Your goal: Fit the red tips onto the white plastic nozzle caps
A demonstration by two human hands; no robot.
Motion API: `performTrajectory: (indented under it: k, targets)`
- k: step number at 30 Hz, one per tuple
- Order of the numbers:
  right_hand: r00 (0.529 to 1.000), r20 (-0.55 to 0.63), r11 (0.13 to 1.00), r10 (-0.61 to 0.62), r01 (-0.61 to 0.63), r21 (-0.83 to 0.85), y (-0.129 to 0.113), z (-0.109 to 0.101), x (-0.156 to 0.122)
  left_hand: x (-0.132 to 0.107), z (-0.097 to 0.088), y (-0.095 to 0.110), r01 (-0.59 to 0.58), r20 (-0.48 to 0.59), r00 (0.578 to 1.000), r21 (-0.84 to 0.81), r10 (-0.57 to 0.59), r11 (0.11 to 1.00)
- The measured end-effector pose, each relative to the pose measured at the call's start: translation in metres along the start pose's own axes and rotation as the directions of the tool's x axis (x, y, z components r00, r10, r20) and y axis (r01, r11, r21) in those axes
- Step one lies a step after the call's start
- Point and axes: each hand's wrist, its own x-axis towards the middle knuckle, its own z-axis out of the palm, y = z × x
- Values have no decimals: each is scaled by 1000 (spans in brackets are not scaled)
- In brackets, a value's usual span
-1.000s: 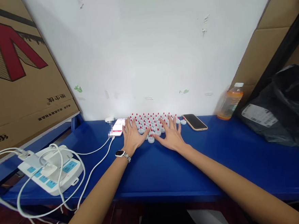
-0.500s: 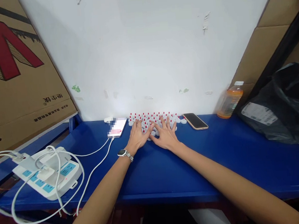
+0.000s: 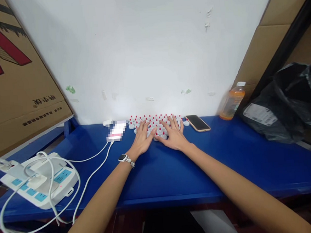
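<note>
Many small white caps with red tips [image 3: 160, 131] stand crowded on the blue table against the wall. My left hand [image 3: 143, 138], with a watch and bracelet [image 3: 126, 159] on its wrist, lies over the left part of the cluster, fingers spread. Over the right part rests my right hand [image 3: 175, 134], its fingers also apart. Both hands touch the caps, and neither grips one. Between the two thumbs several caps show; those under the palms and fingers are hidden. One cap [image 3: 186, 123] stands at the right end, by the phone.
A dark-screened phone [image 3: 198, 123] lies right of the caps; a lit phone [image 3: 117, 130] on a white cable lies left. A white power strip [image 3: 40, 181] with looping cables sits at the left. Farther right are an orange drink bottle [image 3: 232, 102] and a black plastic bag [image 3: 278, 122].
The thumbs have moved apart, showing more caps between the hands. The whole view has shifted slightly, so things appear farther left.
</note>
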Motion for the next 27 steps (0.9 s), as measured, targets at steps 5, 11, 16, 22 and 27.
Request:
performTrajectory:
  k: [5, 11, 16, 22, 27]
  targets:
    - [994, -101, 998, -46, 50, 41, -6, -10, -9, -3, -14, 4, -202, -9, 979, -9, 202, 979]
    - [991, -63, 991, -117, 120, 53, -13, -3, -5, -1, -14, 7, -277, 92, 958, 39, 272, 960]
    - [992, -58, 984, -113, 120, 132, -11, -5, -4, -2, -12, 11, -241, 97, 964, -59, 246, 969]
    - [985, -92, 885, -148, 174, 432, -19, -26, -9, -8, -20, 29, -270, 45, 961, -36, 271, 962]
    - [994, -40, 811, -101, 105, 575, -28, -42, -20, -16, -25, 44, -379, 136, 921, 79, 366, 922]
